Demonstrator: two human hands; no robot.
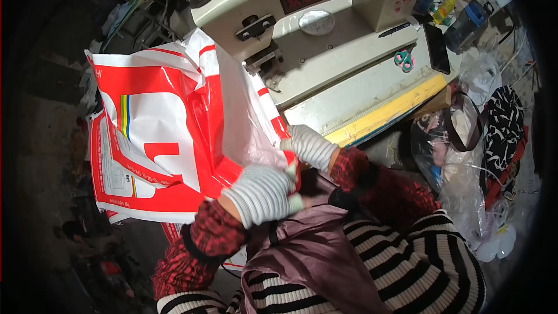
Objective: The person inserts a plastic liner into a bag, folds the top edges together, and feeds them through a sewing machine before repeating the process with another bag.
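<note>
A large red and white woven plastic sack (157, 110) hangs folded and creased at the left, its upper edge running up toward the head of a cream industrial sewing machine (360, 40). Both my hands wear ribbed white gloves. My right hand (312, 146) is closed on the sack's edge, just in front of the machine bed. Lower and to the left, my left hand (261, 195) closes over the sack's near edge, its fingers partly hidden and a little blurred. The machine's needle area (270, 70) sits close to the sack's top edge.
On the machine bed lie small green-handled scissors (404, 61), a black phone (437, 49) and a pen (394, 30). A yellow strip (389, 110) lines the bed's front. Clear plastic bags (459, 180) and a black-and-white patterned cloth (504, 134) are at the right. A water bottle (465, 23) stands beyond.
</note>
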